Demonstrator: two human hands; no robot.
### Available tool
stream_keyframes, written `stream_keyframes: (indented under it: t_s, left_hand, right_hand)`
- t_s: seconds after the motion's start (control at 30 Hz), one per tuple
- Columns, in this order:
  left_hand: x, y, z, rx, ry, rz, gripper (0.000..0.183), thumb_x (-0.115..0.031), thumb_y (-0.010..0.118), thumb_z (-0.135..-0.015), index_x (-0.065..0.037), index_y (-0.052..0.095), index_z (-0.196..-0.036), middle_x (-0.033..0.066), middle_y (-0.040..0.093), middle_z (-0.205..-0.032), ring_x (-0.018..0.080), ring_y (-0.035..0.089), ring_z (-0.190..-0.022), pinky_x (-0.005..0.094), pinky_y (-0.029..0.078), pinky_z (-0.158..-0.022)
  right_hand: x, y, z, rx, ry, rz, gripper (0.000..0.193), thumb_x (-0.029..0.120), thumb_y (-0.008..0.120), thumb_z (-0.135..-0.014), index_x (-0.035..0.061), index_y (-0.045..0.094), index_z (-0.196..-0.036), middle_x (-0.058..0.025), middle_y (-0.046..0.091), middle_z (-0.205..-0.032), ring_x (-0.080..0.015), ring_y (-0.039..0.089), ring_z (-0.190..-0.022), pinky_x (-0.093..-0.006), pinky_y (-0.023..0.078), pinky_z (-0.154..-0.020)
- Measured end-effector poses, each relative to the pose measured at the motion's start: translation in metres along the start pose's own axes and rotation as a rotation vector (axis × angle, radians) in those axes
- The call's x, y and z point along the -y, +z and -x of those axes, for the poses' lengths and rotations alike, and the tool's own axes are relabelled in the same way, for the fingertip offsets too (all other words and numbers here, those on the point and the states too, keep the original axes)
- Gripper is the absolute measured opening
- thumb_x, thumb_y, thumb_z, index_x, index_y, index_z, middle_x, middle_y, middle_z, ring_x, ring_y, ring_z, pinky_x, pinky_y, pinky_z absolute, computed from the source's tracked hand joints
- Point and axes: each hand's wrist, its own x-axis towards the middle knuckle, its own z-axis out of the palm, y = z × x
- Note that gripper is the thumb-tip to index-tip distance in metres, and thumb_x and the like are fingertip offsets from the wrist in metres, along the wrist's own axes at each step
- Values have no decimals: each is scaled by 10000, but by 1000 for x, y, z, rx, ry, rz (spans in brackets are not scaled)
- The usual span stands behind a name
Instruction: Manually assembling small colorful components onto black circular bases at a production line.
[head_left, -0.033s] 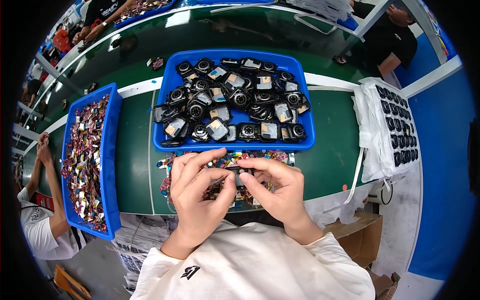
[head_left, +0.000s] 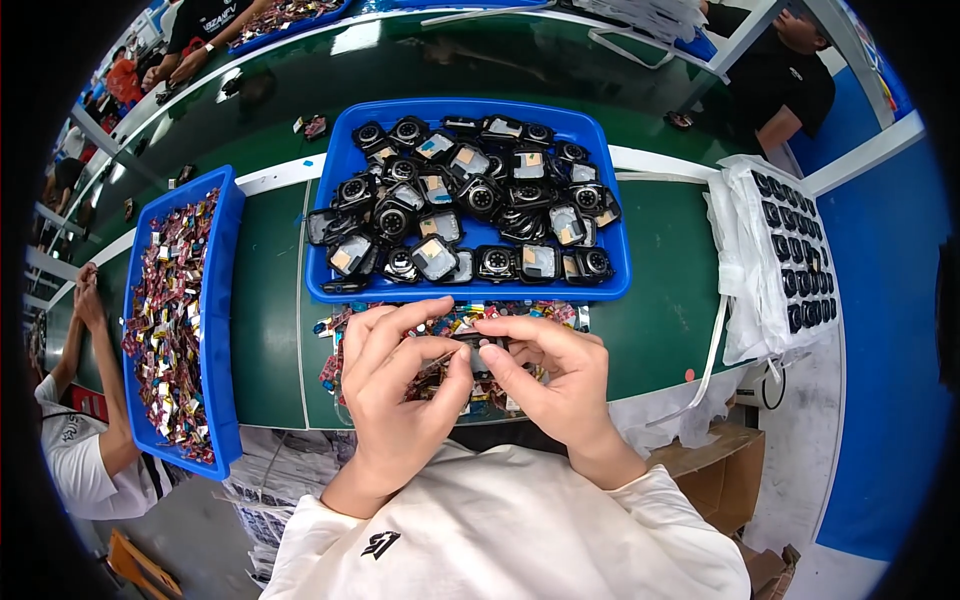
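Between my fingertips, close above the near edge of the bench, sits a small dark smartwatch case (head_left: 482,342), mostly covered by the fingers. My left hand (head_left: 400,390) pinches its left side between thumb and forefinger, the other fingers raised. On the opposite side, my right hand (head_left: 555,380) grips it with thumb and fingers. Beneath both hands lies a loose heap of small circuit boards (head_left: 345,318) in red, yellow and blue. Just beyond them stands a blue tray (head_left: 470,292) piled with black smartwatch cases (head_left: 480,197), some showing round sensor backs, others open with pale insides.
At left, a long blue bin (head_left: 228,330) is full of small circuit boards. A white tray of dark watch parts (head_left: 800,250) stands at right. The green workbench (head_left: 660,250) runs across, with a white rail behind. A cardboard box (head_left: 715,475) is low right. Other people work around the line.
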Motion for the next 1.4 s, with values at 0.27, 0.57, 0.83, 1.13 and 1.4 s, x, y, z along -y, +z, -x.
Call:
stream_keyframes:
  t_s: [0.27, 0.57, 0.83, 1.13, 1.4]
  left_hand:
    - [-1, 2, 3, 1, 40, -36, 166, -15, 758, -638, -60, 705, -789, 57, 683, -1031, 259, 554, -883, 355, 444, -789]
    - [-3, -3, 3, 42, -29, 112, 221, -32, 799, -643, -46, 733, -853, 79, 692, -984, 224, 597, -858, 316, 459, -721]
    - [-2, -8, 5, 71, 34, 56, 218, -29, 802, -638, -57, 735, -843, 52, 681, -883, 198, 584, -759, 285, 442, -659]
    - [1, -11, 16, 235, -553, 895, 108, 42, 726, -786, 67, 687, -883, 76, 658, -812, 70, 552, -683, 197, 428, -613]
    - [0, -4, 19, 187, -677, 957, 94, 36, 714, -815, 60, 688, -903, 49, 667, -765, 57, 571, -657, 186, 434, -569]
  right_hand:
    - [-4, 1, 0, -16, -45, 34, 183, -51, 650, -844, -60, 676, -1025, -129, 706, -955, -111, 665, -764, -226, 548, -650]
    - [-11, 3, -1, -110, -27, -165, 161, -12, 662, -852, -23, 675, -1012, -92, 698, -946, -97, 661, -791, -209, 530, -660]
    - [-13, -3, -1, -154, -36, -120, 144, -30, 696, -809, -21, 641, -942, -86, 693, -929, -77, 639, -788, -214, 518, -680]
    - [-11, -1, -5, -181, -558, 359, 239, -67, 712, -658, 38, 616, -850, -87, 713, -859, -153, 623, -626, -244, 483, -543]
    - [-15, 1, -4, -193, -541, 243, 232, -61, 715, -650, 38, 606, -829, -96, 716, -828, -173, 630, -597, -263, 490, -527]
